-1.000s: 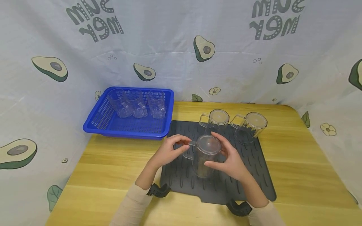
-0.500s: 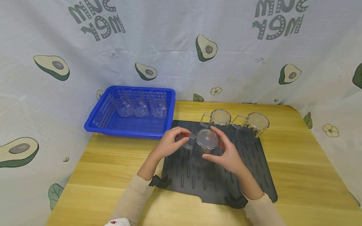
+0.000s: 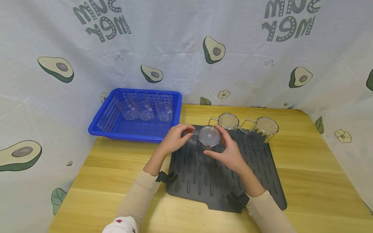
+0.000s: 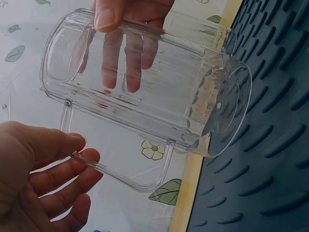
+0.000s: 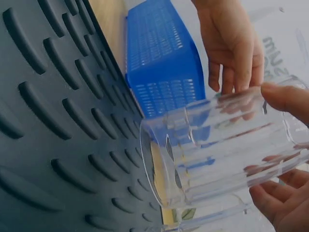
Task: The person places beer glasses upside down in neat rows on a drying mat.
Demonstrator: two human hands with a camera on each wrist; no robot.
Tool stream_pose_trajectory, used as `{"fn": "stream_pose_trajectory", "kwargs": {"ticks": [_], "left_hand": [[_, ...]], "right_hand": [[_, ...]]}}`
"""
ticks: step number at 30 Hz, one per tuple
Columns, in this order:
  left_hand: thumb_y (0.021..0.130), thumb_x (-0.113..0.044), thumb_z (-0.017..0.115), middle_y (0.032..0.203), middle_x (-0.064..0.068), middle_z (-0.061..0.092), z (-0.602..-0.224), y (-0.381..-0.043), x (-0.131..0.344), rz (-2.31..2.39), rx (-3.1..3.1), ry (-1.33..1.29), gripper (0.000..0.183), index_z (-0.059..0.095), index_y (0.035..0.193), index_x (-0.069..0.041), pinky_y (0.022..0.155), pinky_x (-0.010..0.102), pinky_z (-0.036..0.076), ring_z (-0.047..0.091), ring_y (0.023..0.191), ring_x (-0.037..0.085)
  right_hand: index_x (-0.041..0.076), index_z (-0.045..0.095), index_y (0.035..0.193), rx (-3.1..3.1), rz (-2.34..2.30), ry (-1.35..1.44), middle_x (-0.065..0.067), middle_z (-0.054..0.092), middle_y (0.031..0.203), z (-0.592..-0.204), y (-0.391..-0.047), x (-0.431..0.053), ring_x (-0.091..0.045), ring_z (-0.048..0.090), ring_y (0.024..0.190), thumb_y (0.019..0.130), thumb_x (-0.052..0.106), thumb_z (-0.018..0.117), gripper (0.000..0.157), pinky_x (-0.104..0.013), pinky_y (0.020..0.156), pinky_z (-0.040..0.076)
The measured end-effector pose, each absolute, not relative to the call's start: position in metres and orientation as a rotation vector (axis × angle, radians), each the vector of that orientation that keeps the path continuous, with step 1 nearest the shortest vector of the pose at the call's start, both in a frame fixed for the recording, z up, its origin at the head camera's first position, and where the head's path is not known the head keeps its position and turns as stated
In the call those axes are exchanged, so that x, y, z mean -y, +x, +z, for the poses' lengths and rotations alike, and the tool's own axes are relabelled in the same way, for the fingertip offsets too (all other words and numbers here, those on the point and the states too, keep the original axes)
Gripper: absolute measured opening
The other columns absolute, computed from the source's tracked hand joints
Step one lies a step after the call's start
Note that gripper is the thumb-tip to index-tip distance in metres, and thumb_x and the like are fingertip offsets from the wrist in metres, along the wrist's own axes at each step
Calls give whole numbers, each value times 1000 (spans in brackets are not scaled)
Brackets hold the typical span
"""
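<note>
A clear plastic mug (image 3: 209, 136) is held upside down, base up and rim low over the dark ridged drying mat (image 3: 201, 189). My left hand (image 3: 175, 138) pinches the mug's handle (image 4: 120, 179) between thumb and forefinger, the other fingers loosely bent. On the opposite side, my right hand (image 3: 228, 152) grips the body near the base, thumb in front and fingers behind. In the left wrist view the right fingers (image 4: 133, 63) show through the clear wall. Two similar mugs, one at the back middle (image 3: 228, 121) and one farther right (image 3: 265, 126), stand upside down at the mat's back.
A blue plastic basket (image 3: 131, 139) stands at the back left, with three clear mugs (image 3: 163, 108) leaning inside along its far side. Wooden tabletop (image 3: 122, 161) surrounds the mat. A white curtain (image 3: 180, 38) with avocado prints hangs behind the table.
Both hands have carried the upside-down mug away from the body and slightly left, toward the back of the mat. Their holds look the same. The other mugs stay put.
</note>
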State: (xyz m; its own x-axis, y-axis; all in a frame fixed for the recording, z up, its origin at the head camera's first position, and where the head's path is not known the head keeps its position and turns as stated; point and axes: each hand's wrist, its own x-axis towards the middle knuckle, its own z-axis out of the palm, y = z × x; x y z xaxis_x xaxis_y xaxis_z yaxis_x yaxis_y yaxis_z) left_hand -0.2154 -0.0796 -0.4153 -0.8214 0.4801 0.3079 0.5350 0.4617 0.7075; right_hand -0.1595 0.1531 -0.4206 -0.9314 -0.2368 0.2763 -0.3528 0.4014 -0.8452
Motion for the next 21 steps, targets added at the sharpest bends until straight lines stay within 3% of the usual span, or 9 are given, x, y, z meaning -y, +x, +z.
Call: {"fn": "stream_pose_trajectory", "kwargs": {"ticks": [21], "left_hand": [[97, -7, 58, 117, 11, 64, -410, -243, 75, -1059, 2786, -676, 24, 64, 121, -5, 90, 41, 49, 60, 109, 25]], "right_hand": [[7, 27, 151, 2569, 1528, 332, -21, 36, 149, -428, -188, -119, -39, 42, 132, 76, 13, 85, 95, -52, 106, 36]]}}
